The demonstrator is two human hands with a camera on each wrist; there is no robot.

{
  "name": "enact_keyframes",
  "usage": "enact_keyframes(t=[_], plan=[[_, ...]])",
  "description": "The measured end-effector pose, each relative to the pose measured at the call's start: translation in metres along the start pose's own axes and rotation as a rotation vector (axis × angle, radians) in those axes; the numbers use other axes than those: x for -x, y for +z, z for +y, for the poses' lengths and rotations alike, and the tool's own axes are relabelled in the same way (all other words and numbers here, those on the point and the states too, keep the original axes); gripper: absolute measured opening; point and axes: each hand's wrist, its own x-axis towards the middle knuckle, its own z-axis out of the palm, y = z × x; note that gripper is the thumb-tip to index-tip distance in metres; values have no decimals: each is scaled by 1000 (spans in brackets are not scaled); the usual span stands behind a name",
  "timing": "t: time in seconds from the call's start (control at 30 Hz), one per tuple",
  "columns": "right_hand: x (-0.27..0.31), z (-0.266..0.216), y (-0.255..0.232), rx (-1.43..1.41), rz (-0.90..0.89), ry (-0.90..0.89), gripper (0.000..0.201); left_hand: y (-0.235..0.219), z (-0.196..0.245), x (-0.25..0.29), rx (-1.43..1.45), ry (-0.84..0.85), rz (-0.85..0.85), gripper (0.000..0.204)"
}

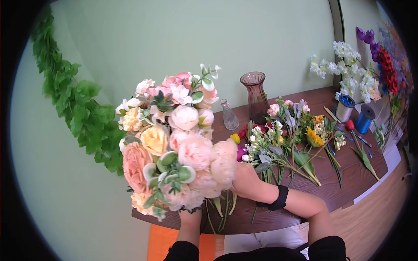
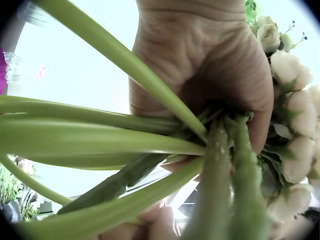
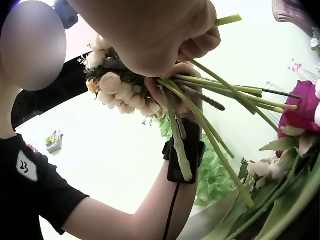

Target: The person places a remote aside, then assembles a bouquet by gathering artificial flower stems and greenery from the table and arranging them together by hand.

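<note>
A large bouquet of pink, peach and cream flowers (image 1: 191, 150) hangs above the table's front left edge. My left hand (image 2: 205, 65) grips its bundled green stems (image 2: 215, 170) just below the blooms; the stems fan out past the palm. In the head view the blooms hide most of the left hand (image 1: 190, 215). Beside the bouquet is my right hand (image 1: 248, 180). The right wrist view shows that hand (image 3: 165, 37) with fingers curled round a green stem (image 3: 229, 20), close to the left hand (image 3: 187, 75); its fingertips are partly hidden.
On the dark wooden table (image 1: 278, 217) lie loose flowers (image 1: 272, 139) right of the bouquet. Behind stand a purple glass vase (image 1: 254, 93) and a small clear vase (image 1: 229, 116). Spools (image 1: 365, 118) and tall flowers (image 1: 348, 65) are at the right; leafy garland (image 1: 82, 104) hangs left.
</note>
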Motion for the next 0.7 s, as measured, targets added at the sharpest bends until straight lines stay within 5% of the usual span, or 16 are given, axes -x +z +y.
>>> enact_keyframes(t=[0.07, 0.13, 0.17, 0.33, 0.4, 0.57, 0.7], plan=[[-4, -8, -6, -113, 84, 114, 19, 0, -14, 17, -25, 5, -1, 13], [-14, -3, -15, 19, 292, -260, 14, 2, -26, 41, -50, 9, -2, 13], [-11, -3, -8, -198, 285, 49, 7, 2, -26, 41, -62, 11, -3, 13], [-16, 2, -15, -473, 373, 336, 10, -7, -23, 41, -42, -7, 1, 12], [-16, 8, -13, -826, 512, 461, 16, -13, -21, 38, 2, -31, 8, 12], [-18, 14, -14, -991, 617, 366, 17, -25, -11, 32, 111, -93, 29, 12], [-25, 19, -22, -817, 703, 279, 15, -36, 0, 21, 202, -145, 45, 11]])
